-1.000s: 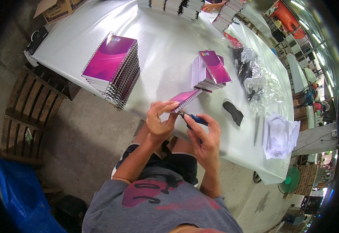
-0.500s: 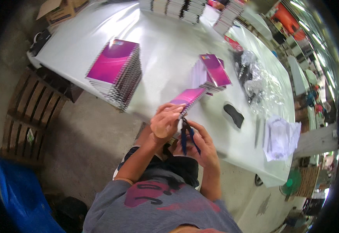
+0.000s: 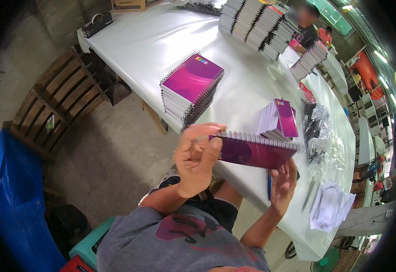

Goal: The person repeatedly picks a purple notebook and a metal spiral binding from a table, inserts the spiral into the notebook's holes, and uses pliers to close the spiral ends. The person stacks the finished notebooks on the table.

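Note:
A spiral notebook with a purple cover is held tilted in front of me, its wire coil along the upper edge. My left hand is closed on its left end, thumb on the cover and fingers behind. At the lower right end, the curled fingers of my right hand meet the notebook. A narrow blue handle shows beside that palm; the rest of this tool is hidden. Beyond my left hand stands a tall stack of purple spiral notebooks. A smaller notebook stack lies behind the held one, its top notebook turned askew.
The white-covered table carries long rows of bound books at the back. On the right are clear plastic wrap, loose wire coils and crumpled white paper. A person is beyond the books. Wooden slats stand left.
The notebook has been lifted and turned, its purple cover now facing me. My hands have moved apart, toward its two ends. The blue handles, earlier plainly seen at my right hand, are mostly hidden. The view has shifted.

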The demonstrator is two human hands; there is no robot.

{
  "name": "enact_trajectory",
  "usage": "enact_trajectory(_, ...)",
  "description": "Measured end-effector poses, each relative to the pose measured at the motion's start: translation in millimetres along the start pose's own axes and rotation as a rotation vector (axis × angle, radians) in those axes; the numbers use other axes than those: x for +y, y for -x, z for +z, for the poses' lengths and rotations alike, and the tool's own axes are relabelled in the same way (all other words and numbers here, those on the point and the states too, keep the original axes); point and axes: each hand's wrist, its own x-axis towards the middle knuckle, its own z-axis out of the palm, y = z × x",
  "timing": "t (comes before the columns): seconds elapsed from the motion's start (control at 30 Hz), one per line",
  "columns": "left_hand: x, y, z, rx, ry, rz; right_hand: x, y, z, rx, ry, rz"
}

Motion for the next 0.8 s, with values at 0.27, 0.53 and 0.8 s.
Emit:
enact_trajectory(0.27, 32, -69, -16, 0.087, -0.418, 0.234, 1, -143, 118, 0.105, 0.147, -0.185)
enact_trajectory(0.53, -4, -112, -82, 0.181, -1.085, 0.223, 80, -223, 137, -0.016, 0.558, -0.091)
enact_trajectory(0.8, -24, -100, -88, 0.143, -0.603, 0.025, 109, -204, 154, 0.073, 0.29, -0.009)
